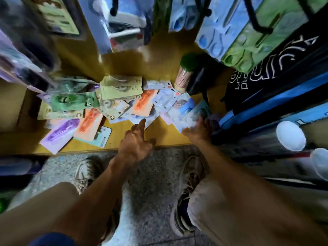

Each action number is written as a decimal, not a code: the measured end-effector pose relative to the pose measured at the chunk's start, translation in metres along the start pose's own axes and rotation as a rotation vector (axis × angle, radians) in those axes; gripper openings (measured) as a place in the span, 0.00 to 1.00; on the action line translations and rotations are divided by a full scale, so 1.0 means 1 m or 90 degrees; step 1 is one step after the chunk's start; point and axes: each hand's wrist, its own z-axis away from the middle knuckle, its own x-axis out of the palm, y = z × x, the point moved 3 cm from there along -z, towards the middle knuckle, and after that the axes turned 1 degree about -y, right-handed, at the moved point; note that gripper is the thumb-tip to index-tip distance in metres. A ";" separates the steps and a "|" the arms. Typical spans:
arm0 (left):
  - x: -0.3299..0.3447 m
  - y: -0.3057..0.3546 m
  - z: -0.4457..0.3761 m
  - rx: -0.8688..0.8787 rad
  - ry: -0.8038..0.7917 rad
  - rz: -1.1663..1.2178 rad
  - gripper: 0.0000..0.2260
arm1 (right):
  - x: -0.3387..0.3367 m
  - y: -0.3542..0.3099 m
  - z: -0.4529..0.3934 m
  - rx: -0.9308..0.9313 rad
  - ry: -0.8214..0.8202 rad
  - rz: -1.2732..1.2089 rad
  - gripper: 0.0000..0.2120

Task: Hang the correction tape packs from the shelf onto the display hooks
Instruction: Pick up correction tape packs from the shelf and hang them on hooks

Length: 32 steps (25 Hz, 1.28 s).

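Observation:
A loose heap of correction tape packs (110, 103) lies on the low yellow shelf (159, 137): green, orange, purple, cream and pale blue cards. My left hand (136, 142) reaches over the shelf's front edge with fingers apart, its fingertip near a pale pack at the heap's front. My right hand (200, 129) rests on the pale blue packs (186, 112) at the heap's right end; blur hides whether it grips one. Black display hooks (255, 16) jut out above, carrying hanging packs.
A jar with a green lid (186, 71) full of thin sticks stands at the shelf's back right beside a dark object. Rolled tubes with white caps (291, 135) lie at the right. Hanging goods crowd the top and left. My shoes stand on speckled floor.

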 end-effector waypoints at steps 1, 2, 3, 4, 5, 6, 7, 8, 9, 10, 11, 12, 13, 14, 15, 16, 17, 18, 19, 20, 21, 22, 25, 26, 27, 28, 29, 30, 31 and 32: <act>-0.002 -0.005 -0.002 0.005 0.002 -0.007 0.38 | 0.004 0.001 -0.011 0.008 -0.014 0.019 0.55; -0.005 -0.010 -0.003 0.007 0.004 -0.016 0.38 | 0.006 0.000 -0.020 0.012 -0.026 0.022 0.57; -0.007 -0.014 -0.005 0.006 0.005 -0.022 0.38 | 0.010 -0.002 -0.027 0.015 -0.039 0.005 0.60; -0.008 -0.019 -0.006 0.004 0.007 -0.026 0.38 | 0.013 -0.006 -0.030 0.015 -0.054 -0.017 0.64; -0.008 -0.022 -0.006 0.000 0.004 -0.026 0.37 | 0.017 -0.011 -0.030 0.016 -0.070 -0.023 0.65; -0.007 -0.025 -0.005 -0.005 -0.005 -0.026 0.37 | 0.023 -0.018 -0.026 0.017 -0.081 -0.009 0.64; -0.005 -0.027 -0.003 -0.007 -0.015 -0.026 0.37 | 0.030 -0.024 -0.020 0.012 -0.082 0.018 0.62; -0.003 -0.030 0.000 -0.007 -0.022 -0.025 0.37 | 0.036 -0.031 -0.013 0.000 -0.071 0.048 0.59; -0.002 -0.032 0.003 -0.007 -0.026 -0.021 0.37 | 0.041 -0.037 -0.005 -0.016 -0.044 0.081 0.56; -0.002 -0.033 0.006 -0.008 -0.028 -0.016 0.37 | 0.046 -0.041 0.002 -0.038 -0.007 0.121 0.52; -0.003 -0.036 0.008 -0.012 -0.028 -0.010 0.37 | 0.051 -0.044 0.009 -0.066 0.030 0.170 0.49; -0.004 -0.039 0.009 -0.015 -0.021 -0.006 0.36 | 0.056 -0.046 0.013 -0.093 0.069 0.220 0.45; -0.005 -0.043 0.010 -0.017 -0.013 -0.002 0.36 | 0.058 -0.046 0.017 -0.120 0.101 0.261 0.44; -0.007 -0.048 0.011 -0.021 -0.009 -0.001 0.36 | 0.059 -0.046 0.020 -0.141 0.122 0.286 0.43; -0.009 -0.051 0.012 -0.026 -0.010 -0.001 0.36 | 0.056 -0.045 0.021 -0.158 0.140 0.293 0.42; -0.010 -0.053 0.014 -0.033 -0.016 -0.001 0.36 | 0.051 -0.045 0.022 -0.173 0.155 0.279 0.40; -0.010 -0.056 0.016 -0.038 -0.019 -0.003 0.35 | 0.046 -0.045 0.025 -0.184 0.165 0.253 0.39; -0.010 -0.058 0.019 -0.046 -0.022 -0.009 0.35 | 0.041 -0.045 0.029 -0.194 0.174 0.230 0.37; -0.007 -0.060 0.020 -0.050 -0.025 -0.019 0.34 | 0.037 -0.045 0.035 -0.212 0.185 0.213 0.36; -0.004 -0.062 0.021 -0.058 -0.028 -0.024 0.34 | 0.037 -0.046 0.042 -0.235 0.187 0.201 0.35; -0.001 -0.061 0.022 -0.062 -0.025 -0.012 0.34 | 0.039 -0.046 0.051 -0.253 0.178 0.193 0.35; 0.005 -0.061 0.021 -0.070 -0.020 0.026 0.32 | 0.047 -0.044 0.060 -0.266 0.174 0.185 0.34; 0.025 -0.044 0.020 -0.138 -0.004 0.293 0.12 | 0.068 -0.041 0.091 -0.306 0.196 0.099 0.35; 0.030 -0.035 0.019 -0.133 -0.027 0.380 0.11 | 0.074 -0.040 0.099 -0.323 0.184 0.054 0.36; 0.035 -0.028 0.021 -0.135 -0.069 0.397 0.10 | 0.079 -0.040 0.106 -0.342 0.145 0.013 0.37; 0.040 -0.022 0.023 -0.147 -0.092 0.422 0.08 | 0.086 -0.039 0.111 -0.363 0.088 -0.015 0.38; 0.044 -0.017 0.022 -0.163 -0.089 0.431 0.07 | 0.091 -0.038 0.115 -0.381 0.013 -0.026 0.41; 0.045 -0.012 0.022 -0.179 -0.094 0.462 0.09 | 0.094 -0.036 0.114 -0.408 -0.050 -0.027 0.43; 0.048 -0.011 0.018 -0.179 -0.086 0.475 0.10 | 0.094 -0.034 0.111 -0.442 -0.076 -0.017 0.44; 0.050 -0.011 0.014 -0.184 -0.077 0.484 0.12 | 0.094 -0.031 0.105 -0.475 -0.070 -0.002 0.44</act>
